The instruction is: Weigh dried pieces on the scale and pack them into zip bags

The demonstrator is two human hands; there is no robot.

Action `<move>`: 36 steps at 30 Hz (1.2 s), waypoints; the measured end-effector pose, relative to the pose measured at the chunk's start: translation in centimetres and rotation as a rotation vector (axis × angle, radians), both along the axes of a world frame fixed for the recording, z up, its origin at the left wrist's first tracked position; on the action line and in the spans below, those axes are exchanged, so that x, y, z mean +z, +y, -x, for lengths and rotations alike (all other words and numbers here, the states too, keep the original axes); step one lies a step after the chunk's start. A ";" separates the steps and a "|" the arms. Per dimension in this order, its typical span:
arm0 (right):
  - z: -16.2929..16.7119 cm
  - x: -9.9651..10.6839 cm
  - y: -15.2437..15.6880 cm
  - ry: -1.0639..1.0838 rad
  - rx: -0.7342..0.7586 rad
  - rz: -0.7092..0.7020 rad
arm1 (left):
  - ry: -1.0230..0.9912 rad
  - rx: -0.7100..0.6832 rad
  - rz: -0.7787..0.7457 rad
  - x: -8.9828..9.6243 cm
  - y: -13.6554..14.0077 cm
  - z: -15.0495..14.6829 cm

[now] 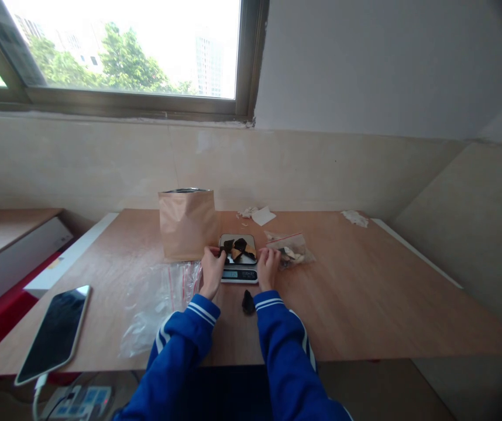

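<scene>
A small kitchen scale [239,275] with a lit display stands between my hands. Several dark, curled pieces [239,248], some with tan faces, are heaped on its pan. My left hand [211,272], fingers closed, is at the pan's left edge against the dark pieces. At the right edge, my right hand [269,268] has its fingers curled in, near a tan piece. What either hand grips is hidden. One loose black piece [248,303] lies on the table in front of the scale. Just beyond my right hand is a clear zip bag [295,250] with pale and dark pieces.
An open kraft paper pouch [187,225] stands behind my left hand. Flat clear zip bags [154,304] lie left of my left forearm. A tablet [53,333] with a cable sits at the table's left edge. Paper scraps [263,216] lie by the wall.
</scene>
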State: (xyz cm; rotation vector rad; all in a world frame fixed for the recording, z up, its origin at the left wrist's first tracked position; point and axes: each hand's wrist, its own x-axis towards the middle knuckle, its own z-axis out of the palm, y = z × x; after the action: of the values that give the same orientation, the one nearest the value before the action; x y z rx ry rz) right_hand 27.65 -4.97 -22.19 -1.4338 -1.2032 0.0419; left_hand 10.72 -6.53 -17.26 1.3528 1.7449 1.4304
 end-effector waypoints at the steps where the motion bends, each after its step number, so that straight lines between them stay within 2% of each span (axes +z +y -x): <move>1: 0.0 0.0 0.0 0.000 -0.001 -0.003 | 0.003 0.001 -0.003 0.0 0.1 -0.1; 10: 0.0 -0.2 0.1 -0.023 0.006 0.006 | 0.033 -0.065 -0.094 -0.6 1.2 -0.3; 19: 0.0 0.0 0.0 -0.024 0.008 0.003 | 0.166 -0.128 -0.159 0.0 2.6 -0.9; 26: -0.1 -0.2 0.1 -0.018 -0.004 0.005 | 0.084 -0.116 -0.252 1.0 1.2 -0.7; 29: -0.1 -0.1 0.1 -0.008 0.008 0.009 | 0.071 -0.101 -0.305 2.2 0.3 -0.3; 31: -0.1 0.0 0.0 -0.002 0.019 0.014 | 0.095 -0.053 -0.369 3.7 -0.1 0.1; 36: 0.0 0.1 0.0 0.011 0.023 0.009 | 0.213 0.141 -0.579 9.5 0.8 2.5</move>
State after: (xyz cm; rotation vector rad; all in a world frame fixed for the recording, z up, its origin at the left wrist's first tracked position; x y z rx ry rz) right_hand 27.69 -4.98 -22.09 -1.4259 -1.2120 0.0714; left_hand 8.26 -5.68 -7.72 1.7507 1.6426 2.0421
